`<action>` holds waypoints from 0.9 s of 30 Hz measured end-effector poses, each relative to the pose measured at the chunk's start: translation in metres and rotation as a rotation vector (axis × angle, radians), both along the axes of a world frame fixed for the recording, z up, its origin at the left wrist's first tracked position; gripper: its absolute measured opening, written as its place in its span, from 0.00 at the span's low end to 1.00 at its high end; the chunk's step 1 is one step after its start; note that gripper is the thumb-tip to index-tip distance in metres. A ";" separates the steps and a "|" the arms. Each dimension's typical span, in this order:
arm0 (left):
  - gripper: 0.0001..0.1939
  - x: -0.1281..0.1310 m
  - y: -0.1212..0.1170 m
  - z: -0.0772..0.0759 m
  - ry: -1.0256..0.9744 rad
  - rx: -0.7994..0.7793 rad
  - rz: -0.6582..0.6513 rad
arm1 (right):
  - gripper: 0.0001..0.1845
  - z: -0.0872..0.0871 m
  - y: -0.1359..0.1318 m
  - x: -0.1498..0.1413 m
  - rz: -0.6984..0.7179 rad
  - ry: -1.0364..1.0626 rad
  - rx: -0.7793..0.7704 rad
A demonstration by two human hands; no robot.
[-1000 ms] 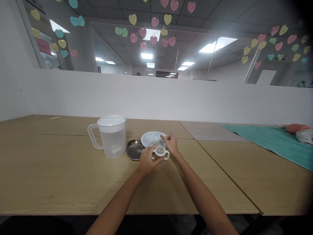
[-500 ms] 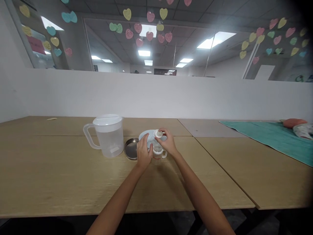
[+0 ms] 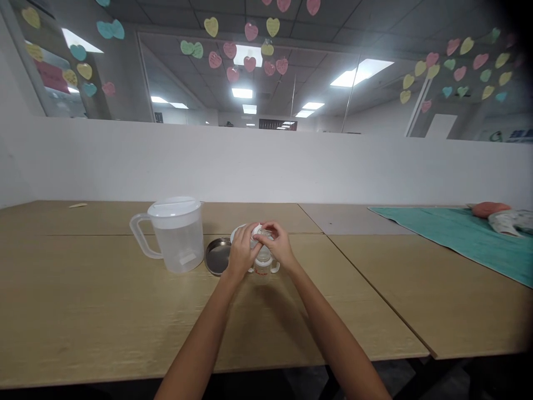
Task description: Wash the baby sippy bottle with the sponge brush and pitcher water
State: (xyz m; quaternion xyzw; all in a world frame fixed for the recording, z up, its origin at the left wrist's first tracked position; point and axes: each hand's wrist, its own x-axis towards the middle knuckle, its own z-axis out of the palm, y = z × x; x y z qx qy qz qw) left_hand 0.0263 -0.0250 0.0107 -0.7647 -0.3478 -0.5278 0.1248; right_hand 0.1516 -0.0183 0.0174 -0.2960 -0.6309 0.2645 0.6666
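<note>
A clear baby bottle (image 3: 262,272) with white side handles and red lettering stands upright on the table. Just above its open neck, my right hand (image 3: 280,244) pinches a white bottle cap (image 3: 256,229) with a clear part that looks like a nipple. My left hand (image 3: 242,249) is closed on the cap's other side, its fingertips meeting those of the right. Much of the cap is hidden by the fingers. Behind my hands is a pale blue plate (image 3: 235,231), mostly covered. A round metal dish (image 3: 217,256) sits left of my left hand.
A large translucent lidded pitcher (image 3: 182,244) stands left of the metal dish. On the right lies a teal cloth (image 3: 437,230), with an orange item (image 3: 490,209) at its far end. A small flat beige piece (image 3: 78,205) lies at the back left. A white wall (image 3: 266,166) rises behind the table.
My hands have come together; the left one moved up to the cap that the right one was holding. The cap has turned and lowered slightly. The view has shifted a little.
</note>
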 end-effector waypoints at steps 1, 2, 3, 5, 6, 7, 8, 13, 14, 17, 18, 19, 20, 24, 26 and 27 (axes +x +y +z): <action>0.20 -0.001 0.000 0.000 0.025 0.016 0.009 | 0.17 0.002 -0.001 0.001 0.047 0.021 -0.033; 0.20 -0.003 -0.001 -0.001 0.045 0.036 0.019 | 0.17 0.004 -0.002 0.001 0.076 0.038 -0.065; 0.21 -0.004 -0.001 -0.001 0.061 0.058 0.030 | 0.17 0.005 -0.003 0.002 0.093 0.056 -0.089; 0.23 -0.005 -0.001 -0.001 0.093 0.099 0.048 | 0.15 0.008 -0.004 0.004 0.115 0.086 -0.098; 0.24 -0.004 -0.001 -0.001 0.115 0.111 0.055 | 0.14 0.009 -0.005 0.004 0.127 0.083 -0.077; 0.25 -0.004 -0.001 -0.001 0.141 0.117 0.062 | 0.13 0.009 -0.006 0.005 0.133 0.067 -0.042; 0.27 -0.004 -0.001 -0.002 0.164 0.118 0.071 | 0.12 0.009 -0.006 0.006 0.131 0.036 0.000; 0.27 -0.003 0.000 -0.006 0.148 0.093 0.113 | 0.09 0.010 -0.010 0.011 0.076 -0.133 0.089; 0.27 -0.003 -0.001 -0.006 0.136 0.087 0.100 | 0.09 0.011 -0.011 0.012 0.074 -0.135 0.076; 0.26 -0.001 -0.003 -0.006 0.108 0.089 0.054 | 0.11 0.012 -0.011 0.012 0.084 -0.093 0.015; 0.26 0.000 -0.004 -0.006 0.101 0.100 0.048 | 0.11 0.013 -0.011 0.013 0.089 -0.055 -0.012; 0.26 0.002 -0.005 -0.006 0.108 0.115 0.038 | 0.12 0.014 -0.010 0.013 0.089 0.001 -0.043; 0.26 0.004 -0.006 -0.006 0.133 0.135 0.017 | 0.14 0.015 -0.008 0.014 0.080 0.078 -0.074; 0.25 0.009 -0.009 -0.006 0.193 0.187 -0.053 | 0.21 0.014 0.005 0.023 0.041 0.320 -0.156; 0.25 0.005 -0.007 -0.006 0.058 0.162 0.052 | 0.21 0.007 0.016 0.031 0.006 0.292 -0.156; 0.25 0.001 -0.005 -0.006 -0.034 0.135 0.146 | 0.21 0.002 0.022 0.035 -0.046 0.243 -0.149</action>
